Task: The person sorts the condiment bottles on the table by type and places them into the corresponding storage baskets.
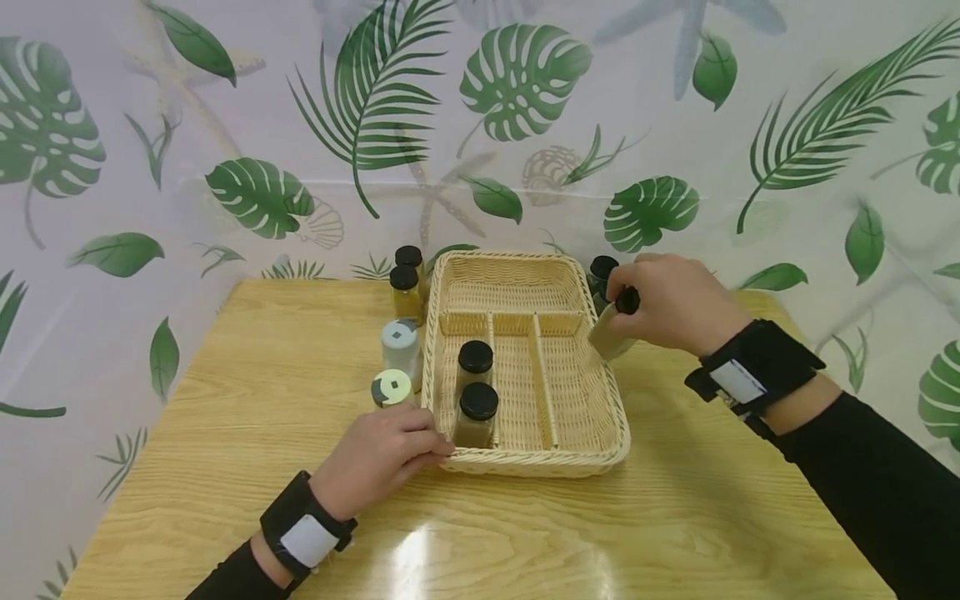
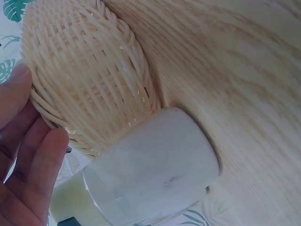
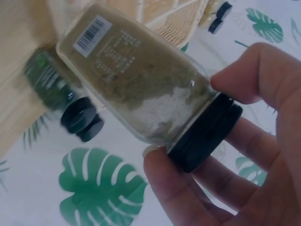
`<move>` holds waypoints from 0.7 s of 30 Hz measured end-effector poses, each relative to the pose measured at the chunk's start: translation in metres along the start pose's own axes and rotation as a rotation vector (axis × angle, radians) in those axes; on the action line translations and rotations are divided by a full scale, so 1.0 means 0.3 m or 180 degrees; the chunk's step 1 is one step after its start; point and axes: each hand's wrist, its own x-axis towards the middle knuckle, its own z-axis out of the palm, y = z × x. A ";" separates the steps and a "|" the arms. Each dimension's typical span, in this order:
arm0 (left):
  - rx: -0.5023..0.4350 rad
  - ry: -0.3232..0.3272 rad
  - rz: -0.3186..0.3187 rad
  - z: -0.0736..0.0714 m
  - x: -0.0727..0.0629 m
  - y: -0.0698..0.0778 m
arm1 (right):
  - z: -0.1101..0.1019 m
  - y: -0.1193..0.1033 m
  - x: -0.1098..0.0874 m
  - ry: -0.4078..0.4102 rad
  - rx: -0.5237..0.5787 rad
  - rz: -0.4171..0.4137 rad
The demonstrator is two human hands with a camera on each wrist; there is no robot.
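My right hand (image 1: pixel 667 302) holds a glass spice jar (image 3: pixel 136 80) by its neck and black lid, tilted, at the right rim of a wicker basket (image 1: pixel 517 458). Greenish-brown powder and a barcode label show on this jar in the right wrist view. At the basket's front left corner, my left hand (image 1: pixel 382 458) grips the woven rim with thumb and fingers. Two black-lidded jars, a rear one (image 1: pixel 476 358) and a front one (image 1: pixel 478 404), stand in the basket's left compartment. The middle and right front compartments show bare weave.
Left of the basket stand a white-lidded container (image 1: pixel 400 342), a pale yellow-lidded one (image 1: pixel 392 387) and two yellowish black-lidded jars (image 1: pixel 406 292). Dark green jars (image 3: pixel 56 89) stand beyond the basket's right side. The wooden table (image 1: pixel 300 358) meets a leaf-patterned cloth (image 1: pixel 525 150) behind.
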 end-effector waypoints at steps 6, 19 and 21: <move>-0.0007 0.0018 0.0012 -0.001 -0.001 -0.005 | 0.012 -0.054 0.060 -0.0022 0.0060 -0.0152; 0.0000 0.0070 0.0046 0.001 -0.007 -0.009 | 0.044 -0.166 0.180 -0.0119 0.0173 -0.0429; -0.0007 0.0081 0.0049 0.003 -0.009 -0.007 | 0.052 -0.178 0.194 -0.0125 0.0169 -0.0457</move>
